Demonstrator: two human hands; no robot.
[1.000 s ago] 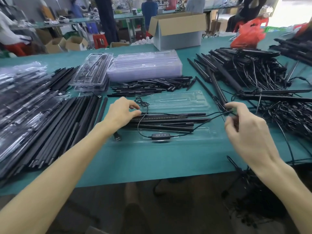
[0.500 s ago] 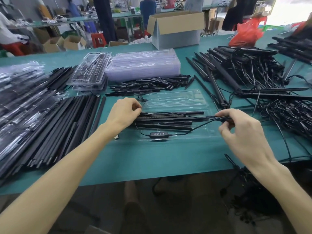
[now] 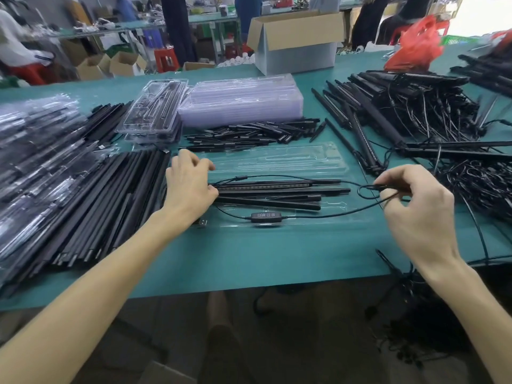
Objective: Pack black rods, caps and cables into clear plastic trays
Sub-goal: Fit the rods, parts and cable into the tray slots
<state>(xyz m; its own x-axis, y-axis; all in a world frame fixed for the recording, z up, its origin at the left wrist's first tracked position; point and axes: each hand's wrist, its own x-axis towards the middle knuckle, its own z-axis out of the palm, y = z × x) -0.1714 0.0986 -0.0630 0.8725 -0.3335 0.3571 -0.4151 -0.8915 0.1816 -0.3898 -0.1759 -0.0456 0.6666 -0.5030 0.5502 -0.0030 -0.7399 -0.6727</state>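
Head view: my right hand (image 3: 421,217) fingers (image 3: 399,176) pinch the limp, light cable (image 3: 267,217) by its plug; left hand (image 3: 188,187) grips stiff rods (image 3: 277,191).

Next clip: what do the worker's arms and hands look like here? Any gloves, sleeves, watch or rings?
Both forearms are bare to the frame edge; no sleeve shows. The left hand and right hand are ungloved. No watch, wristband, ring or marking is visible on either.

my open tray (image 3: 277,162) lies in front of me with rods (image 3: 277,191) in it; loose rods (image 3: 83,195) left, caps (image 3: 249,134) behind, stacked trays (image 3: 241,103) beyond, cables (image 3: 482,184) right.
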